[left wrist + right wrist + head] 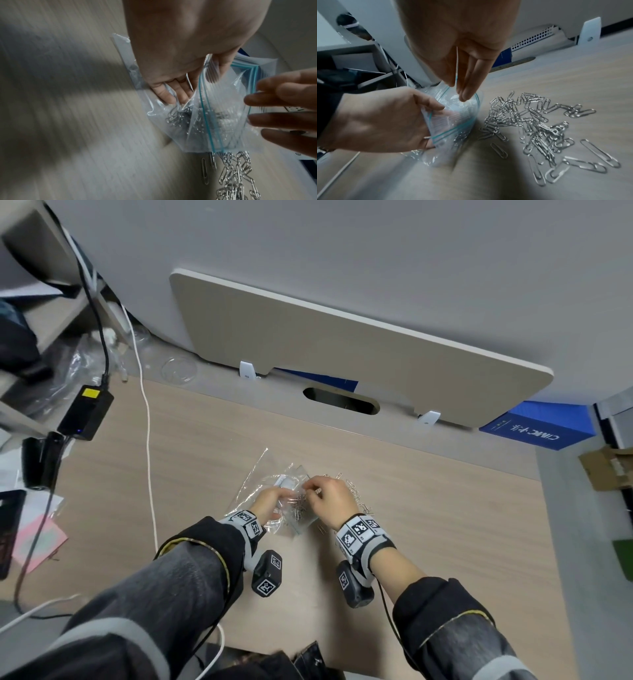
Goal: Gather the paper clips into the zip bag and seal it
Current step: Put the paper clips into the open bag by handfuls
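left hand [373, 119] gripped zip bag [453, 121] mouth open; right hand [462, 56] pinched opposite lip, likely widening it for loose paper clips [539, 128].

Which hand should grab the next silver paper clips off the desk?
Right. The right hand sits beside the loose silver paper clips, while the left hand holds the clear blue-striped zip bag open.

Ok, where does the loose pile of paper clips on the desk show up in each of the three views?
Head: the loose paper clips lie just right of the right hand, mid-frame, mostly hidden by it.
Left wrist: bottom right, spilling below the bag's lower edge.
Right wrist: right half, spread on the desk beside the bag.
Shared landmark: the zip bag with its blue-green seal line, directly beside the pile in all three views.
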